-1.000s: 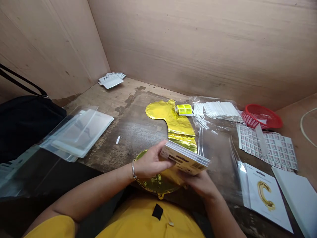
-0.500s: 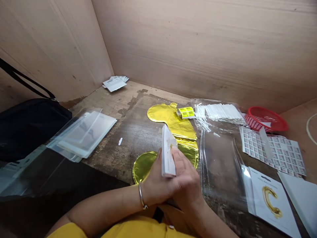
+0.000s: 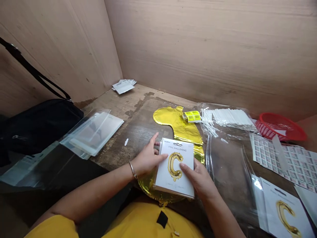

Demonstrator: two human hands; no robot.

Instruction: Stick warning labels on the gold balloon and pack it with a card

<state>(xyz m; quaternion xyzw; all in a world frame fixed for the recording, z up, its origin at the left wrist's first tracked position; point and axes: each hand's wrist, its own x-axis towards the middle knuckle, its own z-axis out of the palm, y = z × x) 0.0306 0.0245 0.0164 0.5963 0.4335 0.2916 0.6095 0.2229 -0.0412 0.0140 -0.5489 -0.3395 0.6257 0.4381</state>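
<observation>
A small stack of white foil-balloon cards (image 3: 176, 168), printed with a gold letter C, lies face up over a flattened gold foil balloon (image 3: 182, 130) near the table's front edge. My left hand (image 3: 147, 158) holds the stack's left edge, fingers stretched along it. My right hand (image 3: 199, 178) grips the right edge with the thumb pressed on top of the card.
Clear plastic bags (image 3: 224, 162) lie right of the cards, with another C card (image 3: 284, 211) at the far right. Behind are white straws in a bag (image 3: 229, 117), a yellow label roll (image 3: 192, 116), a red basket (image 3: 279, 127), sticker sheets (image 3: 284, 157). Clear sleeves (image 3: 92, 132) and a black bag (image 3: 37, 124) sit left.
The card stack was held up on edge and turned in both hands; now it lies flat, face up, on the gold balloon. The view has shifted slightly.
</observation>
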